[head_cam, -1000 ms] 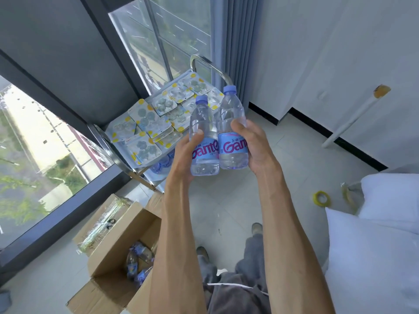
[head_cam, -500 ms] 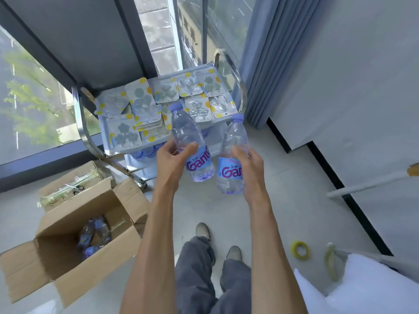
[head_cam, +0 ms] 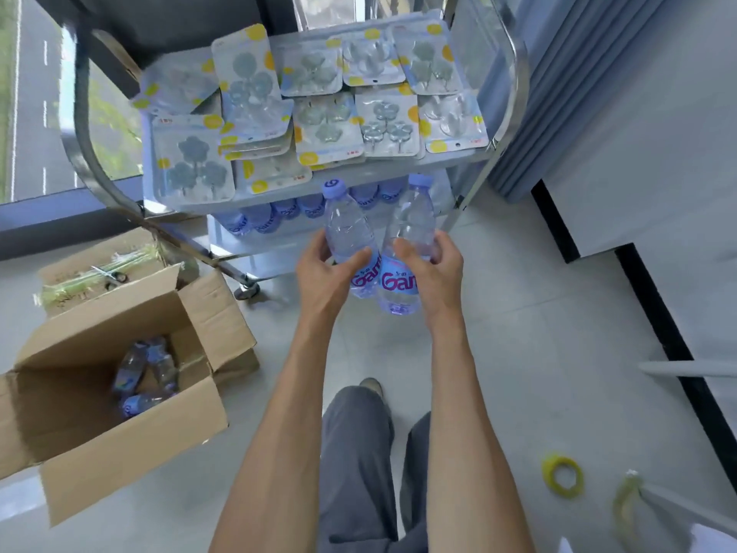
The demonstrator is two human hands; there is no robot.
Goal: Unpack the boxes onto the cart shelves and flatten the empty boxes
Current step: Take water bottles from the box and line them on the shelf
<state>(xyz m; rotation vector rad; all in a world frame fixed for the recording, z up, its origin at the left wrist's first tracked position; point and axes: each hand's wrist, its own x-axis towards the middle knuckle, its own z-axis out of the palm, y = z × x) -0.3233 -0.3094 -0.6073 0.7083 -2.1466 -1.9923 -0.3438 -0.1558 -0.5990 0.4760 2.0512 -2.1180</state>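
Open box (head_cam: 119,397) left, perhaps three bottles (head_cam: 145,377) inside; cart (head_cam: 498,153) ahead.

Daylight fills a room with a pale tiled floor (head_cam: 538,333), entering through a large window (head_cam: 36,113) at upper left that overlooks a road and greenery. A dark window frame (head_cam: 60,229) runs along the floor's edge. Blue-grey curtains (head_cam: 570,85) hang at upper right beside a white wall (head_cam: 658,113) trimmed with black skirting (head_cam: 662,325). A roll of yellow tape (head_cam: 563,476) lies on the tiles at lower right, near a white pole (head_cam: 686,371)
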